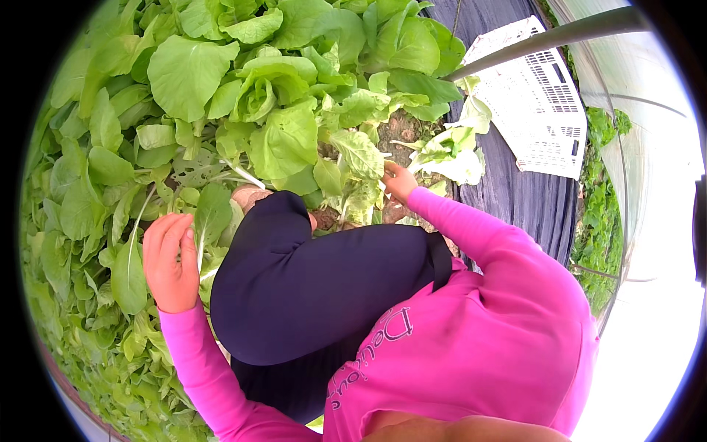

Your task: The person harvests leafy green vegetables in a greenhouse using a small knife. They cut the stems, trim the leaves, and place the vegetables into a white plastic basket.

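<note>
My left hand (170, 259) is raised over the leafy green plants (105, 177) at the left, beside my bent knee. Its fingers are loosely curled, with a gap to the thumb, and nothing shows between them. My right hand (400, 182) reaches down to the edge of a pale green leaf (359, 153). Its fingertips meet the leaf's edge, but whether they grip it is unclear. Just beyond that hand, a heap of loose, wilted leaves (454, 152) lies partly on bare soil and partly on black plastic sheeting (511, 207).
A white slotted plastic crate (544, 105) rests on the sheeting at upper right. A slanting pole (547, 41) crosses in front of it. Translucent plastic film (643, 138) forms a wall at far right, with low green growth (599, 221) along its foot. My shoe (248, 196) stands among the plants.
</note>
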{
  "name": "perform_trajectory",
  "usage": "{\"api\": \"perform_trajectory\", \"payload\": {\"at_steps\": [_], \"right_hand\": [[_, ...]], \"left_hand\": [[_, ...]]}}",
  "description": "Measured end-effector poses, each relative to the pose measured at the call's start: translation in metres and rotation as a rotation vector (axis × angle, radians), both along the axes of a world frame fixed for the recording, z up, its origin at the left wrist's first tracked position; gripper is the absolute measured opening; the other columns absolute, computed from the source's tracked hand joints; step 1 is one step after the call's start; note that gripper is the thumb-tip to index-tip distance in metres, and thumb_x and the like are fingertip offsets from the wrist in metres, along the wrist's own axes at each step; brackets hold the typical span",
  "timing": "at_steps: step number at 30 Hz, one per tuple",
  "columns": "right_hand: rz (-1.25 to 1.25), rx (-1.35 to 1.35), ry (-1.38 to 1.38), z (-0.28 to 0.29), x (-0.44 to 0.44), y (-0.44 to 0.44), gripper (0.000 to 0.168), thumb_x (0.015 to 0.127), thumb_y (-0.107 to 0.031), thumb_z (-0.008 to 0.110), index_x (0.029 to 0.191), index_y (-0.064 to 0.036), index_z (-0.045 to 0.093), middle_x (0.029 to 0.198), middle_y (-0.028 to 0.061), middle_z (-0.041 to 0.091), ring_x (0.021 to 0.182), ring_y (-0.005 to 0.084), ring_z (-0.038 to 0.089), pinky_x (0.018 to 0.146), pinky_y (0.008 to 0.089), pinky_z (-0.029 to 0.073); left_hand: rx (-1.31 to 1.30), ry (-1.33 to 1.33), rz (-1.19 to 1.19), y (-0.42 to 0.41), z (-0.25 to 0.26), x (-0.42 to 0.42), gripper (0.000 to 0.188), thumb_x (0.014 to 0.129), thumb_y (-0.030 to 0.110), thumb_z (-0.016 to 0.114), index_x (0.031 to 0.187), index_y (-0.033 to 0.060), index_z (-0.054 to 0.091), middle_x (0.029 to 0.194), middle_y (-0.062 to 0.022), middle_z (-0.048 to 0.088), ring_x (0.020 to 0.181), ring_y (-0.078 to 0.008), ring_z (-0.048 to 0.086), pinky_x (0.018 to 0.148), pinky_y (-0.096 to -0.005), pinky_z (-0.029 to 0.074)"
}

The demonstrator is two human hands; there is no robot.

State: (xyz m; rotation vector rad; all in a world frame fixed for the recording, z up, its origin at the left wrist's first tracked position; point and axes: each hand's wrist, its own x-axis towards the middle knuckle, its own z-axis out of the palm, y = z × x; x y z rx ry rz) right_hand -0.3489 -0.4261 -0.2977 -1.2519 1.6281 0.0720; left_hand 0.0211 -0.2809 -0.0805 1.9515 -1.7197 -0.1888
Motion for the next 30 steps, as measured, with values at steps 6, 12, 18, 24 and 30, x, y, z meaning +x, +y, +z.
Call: {"api": "perform_trajectory", "payload": {"at_steps": [6, 12, 18, 24, 30], "right_hand": [[-0.026, -0.222, -0.284, -0.030, 0.038, -0.030, 0.039, 0.080, -0.017, 0.057, 0.118, -0.011, 0.053, 0.082, 0.0141, 0.064, 0.064, 0.0236, 0.061, 0.060, 0.0330, 0.048], [0.436, -0.468, -0.231, -0.040, 0.128, -0.002, 0.046, 0.079, -0.021, 0.057, 0.121, -0.008, 0.044, 0.088, 0.0177, 0.061, 0.079, 0.0340, 0.060, 0.069, 0.0404, 0.048], [0.613, -0.511, -0.177, -0.049, 0.147, 0.017, 0.050, 0.081, -0.020, 0.054, 0.127, -0.010, 0.038, 0.085, 0.0201, 0.058, 0.075, 0.0349, 0.061, 0.064, 0.0445, 0.048], [0.458, -0.416, -0.250, -0.034, 0.109, -0.010, 0.041, 0.082, -0.019, 0.054, 0.122, -0.017, 0.047, 0.089, 0.0190, 0.059, 0.080, 0.0350, 0.060, 0.073, 0.0414, 0.048], [0.250, -0.188, -0.224, -0.078, 0.086, -0.039, 0.039, 0.084, -0.010, 0.054, 0.123, -0.008, 0.051, 0.096, 0.0148, 0.064, 0.084, 0.0185, 0.061, 0.080, 0.0289, 0.046]], "left_hand": [[0.037, 0.138, -0.087, -0.035, -0.004, -0.015, 0.017, 0.079, -0.001, 0.058, 0.095, 0.0003, 0.062, 0.098, -0.0119, 0.059, 0.095, -0.0271, 0.055, 0.086, -0.0342, 0.042], [0.074, 0.315, -0.415, -0.107, -0.034, -0.047, 0.020, 0.075, 0.002, 0.061, 0.095, 0.0034, 0.063, 0.097, -0.0111, 0.061, 0.096, -0.0288, 0.056, 0.082, -0.0363, 0.044], [0.379, 0.454, -0.575, -0.158, -0.119, -0.068, 0.037, 0.074, 0.015, 0.066, 0.111, 0.0102, 0.060, 0.116, -0.0107, 0.057, 0.119, -0.0296, 0.044, 0.104, -0.0382, 0.031], [0.462, -0.088, -0.321, -0.111, -0.177, -0.036, 0.042, 0.066, 0.023, 0.070, 0.107, 0.0161, 0.062, 0.129, -0.0055, 0.046, 0.128, -0.0283, 0.031, 0.110, -0.0386, 0.019], [0.456, -0.140, -0.135, -0.093, -0.203, -0.039, 0.042, 0.062, 0.009, 0.066, 0.103, 0.0162, 0.064, 0.132, -0.0036, 0.043, 0.127, -0.0264, 0.033, 0.108, -0.0366, 0.023]]}}
